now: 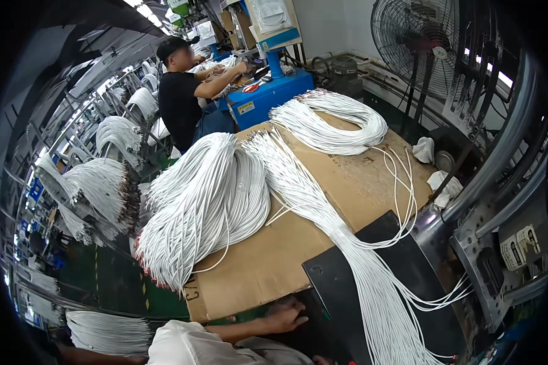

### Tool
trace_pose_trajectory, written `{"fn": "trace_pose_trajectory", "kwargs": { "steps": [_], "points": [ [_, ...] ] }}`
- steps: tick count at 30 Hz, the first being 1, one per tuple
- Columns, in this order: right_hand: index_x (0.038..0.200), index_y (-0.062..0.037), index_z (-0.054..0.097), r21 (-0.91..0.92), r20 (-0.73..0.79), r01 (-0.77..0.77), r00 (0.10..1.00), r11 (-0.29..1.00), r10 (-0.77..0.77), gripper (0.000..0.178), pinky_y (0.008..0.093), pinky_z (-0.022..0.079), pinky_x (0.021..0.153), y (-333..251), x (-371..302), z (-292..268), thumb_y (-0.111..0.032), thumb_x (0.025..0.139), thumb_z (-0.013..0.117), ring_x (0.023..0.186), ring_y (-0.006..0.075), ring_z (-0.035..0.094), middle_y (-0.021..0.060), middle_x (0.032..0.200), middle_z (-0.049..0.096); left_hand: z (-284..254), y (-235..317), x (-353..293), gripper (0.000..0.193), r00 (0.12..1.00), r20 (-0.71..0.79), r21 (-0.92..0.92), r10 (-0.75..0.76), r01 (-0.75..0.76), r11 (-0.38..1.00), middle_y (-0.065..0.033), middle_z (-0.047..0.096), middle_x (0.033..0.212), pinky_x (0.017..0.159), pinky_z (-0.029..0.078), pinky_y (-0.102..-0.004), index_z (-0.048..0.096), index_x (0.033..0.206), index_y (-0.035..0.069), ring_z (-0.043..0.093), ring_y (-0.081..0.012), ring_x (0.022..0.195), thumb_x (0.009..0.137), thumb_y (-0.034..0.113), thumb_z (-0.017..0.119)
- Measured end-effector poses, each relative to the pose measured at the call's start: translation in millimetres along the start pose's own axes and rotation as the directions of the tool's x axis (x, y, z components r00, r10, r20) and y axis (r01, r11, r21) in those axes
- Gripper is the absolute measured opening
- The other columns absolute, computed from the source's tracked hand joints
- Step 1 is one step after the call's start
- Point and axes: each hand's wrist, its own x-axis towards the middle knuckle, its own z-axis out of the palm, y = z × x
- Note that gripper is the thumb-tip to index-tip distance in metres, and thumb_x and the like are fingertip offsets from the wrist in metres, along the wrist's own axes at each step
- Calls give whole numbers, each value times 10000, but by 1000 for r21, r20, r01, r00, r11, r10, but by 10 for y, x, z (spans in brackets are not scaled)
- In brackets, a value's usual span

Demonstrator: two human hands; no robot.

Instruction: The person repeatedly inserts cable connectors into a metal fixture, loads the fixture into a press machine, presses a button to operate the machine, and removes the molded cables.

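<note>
My left hand point(288, 317) is low in the view, just below the near edge of the cardboard table top, with its forearm coming from a white sleeve point(186, 345). Its fingers look curled, and what they hold, if anything, cannot be made out. Of my right hand point(323, 361) only a sliver of skin seems to show at the lower rim; its fingers are hidden. Beyond them a long bundle of white cables point(329, 216) runs over the cardboard point(249, 274) and down across a black plate point(402, 255). A thick looped bundle of white cables point(207, 201) with reddish ends lies left.
Another coiled cable bundle point(329, 125) lies at the far side. At right stand a metal machine frame point(481, 261) and a large fan point(417, 42). A co-worker point(179, 97) in black works by a blue bench point(274, 97). Cable bundles hang on racks point(106, 188) at left.
</note>
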Motion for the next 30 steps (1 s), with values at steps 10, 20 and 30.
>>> {"fn": "trace_pose_trajectory", "kwargs": {
  "steps": [10,20,30],
  "points": [
    [1427,-4,423,-405,189,327,944,854,-271,664,510,269,1109,-199,638,0,-471,963,515,1263,353,454,212,1325,552,-225,295,38,638,952,172,408,-251,163,898,-251,694,966,825,539,-483,696,998,15,683,-408,914,916,623,520],
    [1327,-56,558,-498,227,551,828,669,-512,514,630,202,1105,239,543,132,-416,965,496,1317,440,370,234,1411,450,107,31,98,438,918,350,499,-189,-12,867,-213,712,986,831,553,-468,736,985,50,693,-355,970,900,451,580],
    [1325,-139,575,103,-180,203,967,974,-182,447,595,258,1099,-332,340,-216,-349,930,552,1292,383,434,170,1374,509,-6,398,-63,318,949,-62,-447,-309,250,859,-218,695,877,759,523,-430,677,930,6,679,-376,890,927,293,540]
  ]
}}
